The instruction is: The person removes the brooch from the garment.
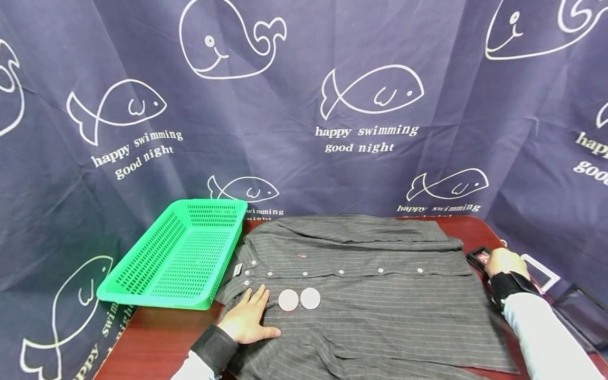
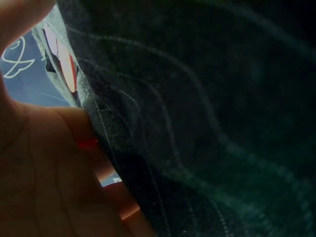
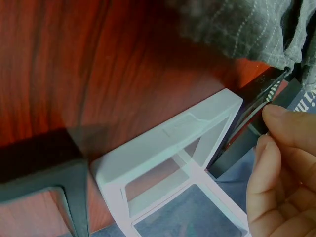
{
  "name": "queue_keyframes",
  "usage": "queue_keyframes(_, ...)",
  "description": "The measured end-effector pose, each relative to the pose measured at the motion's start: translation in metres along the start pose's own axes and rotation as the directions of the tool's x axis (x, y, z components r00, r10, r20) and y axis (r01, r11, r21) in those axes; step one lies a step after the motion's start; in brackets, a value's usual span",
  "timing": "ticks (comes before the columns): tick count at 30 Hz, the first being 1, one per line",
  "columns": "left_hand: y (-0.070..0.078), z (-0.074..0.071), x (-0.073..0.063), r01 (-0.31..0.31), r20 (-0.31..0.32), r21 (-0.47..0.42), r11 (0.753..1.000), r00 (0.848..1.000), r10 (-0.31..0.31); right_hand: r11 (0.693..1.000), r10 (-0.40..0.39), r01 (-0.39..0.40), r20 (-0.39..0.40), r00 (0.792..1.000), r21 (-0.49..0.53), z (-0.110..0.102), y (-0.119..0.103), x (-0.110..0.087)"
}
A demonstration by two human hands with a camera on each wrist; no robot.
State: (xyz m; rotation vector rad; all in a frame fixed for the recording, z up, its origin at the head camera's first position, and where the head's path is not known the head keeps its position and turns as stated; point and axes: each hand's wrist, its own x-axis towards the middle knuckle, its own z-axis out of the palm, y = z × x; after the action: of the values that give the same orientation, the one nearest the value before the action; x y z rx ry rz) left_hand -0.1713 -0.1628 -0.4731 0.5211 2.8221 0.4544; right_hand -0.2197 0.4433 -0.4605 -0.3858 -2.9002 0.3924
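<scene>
A dark grey pinstriped shirt (image 1: 380, 327) with white buttons lies spread over the table. My left hand (image 1: 247, 316) rests on it near the collar, palm down, fingers extended and thumb out. Just right of those fingertips lie two round discs, one pinkish (image 1: 288, 300) and one white (image 1: 310, 298). Beyond the hem, my right hand (image 1: 508, 262) pinches the edge of a black frame (image 3: 232, 160) between thumb and finger. Something reddish shows inside this frame. Close by stands a white frame (image 3: 170, 140). The left wrist view is dark, mostly palm and striped cloth.
A green plastic basket (image 1: 190, 301) stands at the table's left back. Another black frame (image 3: 74, 185) is beside the white one, toward the near right. Reddish wood tabletop (image 1: 142, 338) shows around the shirt. Behind hangs a blue curtain (image 1: 294, 116) with fish drawings.
</scene>
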Motion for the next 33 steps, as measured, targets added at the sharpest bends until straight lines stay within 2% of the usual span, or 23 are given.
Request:
queue_keyframes(8,-0.001,0.000,0.001,0.003,-0.005,0.002,1.000,1.000,-0.003,1.000,0.012,-0.011,-0.027,1.000,0.018,0.000,-0.001,0.000)
queue_keyframes(16,-0.002,0.001,0.001,-0.003,-0.012,0.001,1.000,1.000,0.003,0.994,-0.074,0.080,-0.084,0.994,0.072,-0.006,-0.009,0.004)
queue_keyframes(21,-0.002,0.002,0.002,-0.006,-0.012,0.000,1.000,1.000,0.006,0.984,-0.098,0.117,-0.142,0.985,0.134,-0.015,-0.034,0.002)
queue_keyframes(24,-0.002,0.004,0.002,-0.004,-0.007,-0.003,1.000,1.000,0.004,0.973,-0.135,0.165,-0.184,0.974,0.159,-0.015,-0.050,-0.001)
queue_keyframes(29,-0.002,0.003,0.001,-0.010,-0.007,-0.004,1.000,1.000,0.010,0.956,-0.175,0.217,-0.211,0.962,0.197,-0.016,-0.079,-0.008)
queue_keyframes(33,-0.002,0.002,0.001,-0.012,-0.016,0.009,1.000,1.000,0.012,0.929,-0.235,0.293,-0.251,0.939,0.225,-0.015,-0.106,-0.016)
